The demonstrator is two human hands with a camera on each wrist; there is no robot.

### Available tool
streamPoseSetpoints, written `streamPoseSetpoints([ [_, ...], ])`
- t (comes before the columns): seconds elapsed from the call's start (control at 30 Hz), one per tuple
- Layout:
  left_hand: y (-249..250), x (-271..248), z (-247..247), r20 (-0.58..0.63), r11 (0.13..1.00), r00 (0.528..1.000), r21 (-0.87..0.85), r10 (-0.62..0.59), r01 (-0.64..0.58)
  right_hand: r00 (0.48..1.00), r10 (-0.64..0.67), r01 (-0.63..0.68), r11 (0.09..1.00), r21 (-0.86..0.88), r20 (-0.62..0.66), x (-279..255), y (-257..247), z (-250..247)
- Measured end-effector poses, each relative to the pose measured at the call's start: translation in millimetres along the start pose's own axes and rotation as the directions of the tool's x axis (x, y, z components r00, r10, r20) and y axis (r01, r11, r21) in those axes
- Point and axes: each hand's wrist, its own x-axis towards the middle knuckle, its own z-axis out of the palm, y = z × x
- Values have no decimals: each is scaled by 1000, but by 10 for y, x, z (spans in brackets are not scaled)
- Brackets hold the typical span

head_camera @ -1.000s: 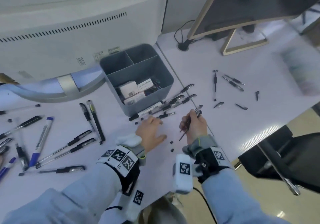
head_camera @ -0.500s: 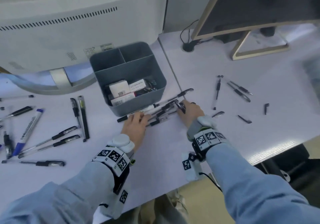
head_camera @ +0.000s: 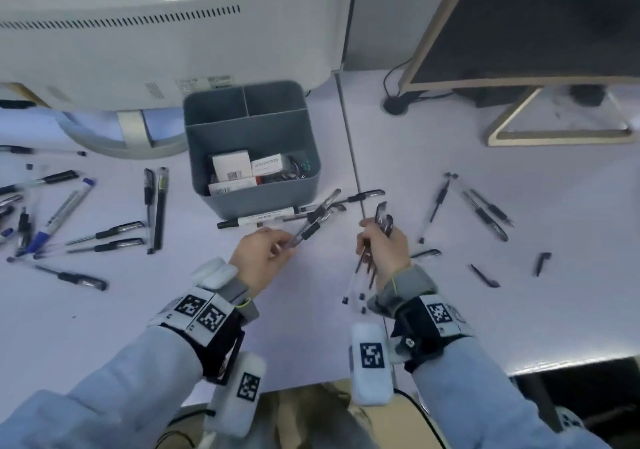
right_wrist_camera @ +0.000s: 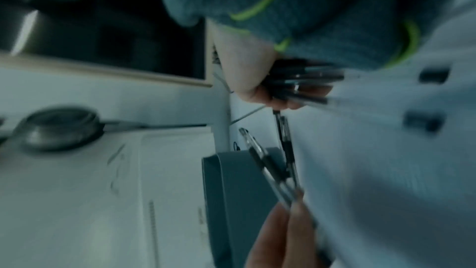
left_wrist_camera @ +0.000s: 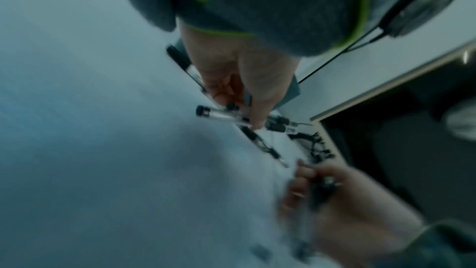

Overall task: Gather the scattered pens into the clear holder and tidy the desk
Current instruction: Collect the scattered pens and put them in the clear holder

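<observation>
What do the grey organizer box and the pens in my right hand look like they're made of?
Grey organizer box: likely moulded plastic, matte, judging by its even colour, rounded corners and thin one-piece dividers. Pens gripped in the right hand: apparently clear plastic barrels with glossy black caps and grips; the desk shows through the barrels.

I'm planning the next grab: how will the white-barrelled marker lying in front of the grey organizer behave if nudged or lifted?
The white-barrelled marker has a round barrel with no clip that I can see, so it probably rolls if nudged. It looks stiff and light. Thinner pens cross its right end beside the grey organizer, so lifting it may drag them.
</observation>
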Motion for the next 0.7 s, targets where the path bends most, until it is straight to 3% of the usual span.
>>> streamPoseSetpoints([
  [0.07,186,83,156,62,995,998,-98,-20,26,983,164,-181,939,293,84,-36,78,44],
  [0.17,361,100,382,138,982,990,-179,-30,55,966,196,-248,882,401,166,-67,199,57],
  [0.3,417,85,485,161,972,987,-234,14,24,974,198,-220,942,255,111,-24,239,58],
  [0.4,569,109,524,228,991,967,-97,111,-91,974,225,-226,943,244,35,68,200,24],
  [0.5,559,213,426,144,994,985,-55,100,-93,987,148,-133,971,201,-63,193,168,-8],
  [0.57,389,332,327,38,992,997,98,73,-77,993,82,-73,991,111,-82,285,119,-22],
  [0.63,166,436,233,62,942,998,335,19,-39,997,0,-7,996,-93,-72,386,49,6],
  [0.7,0,451,186,71,875,997,480,38,-68,993,-119,110,922,-371,-3,446,-53,108],
])
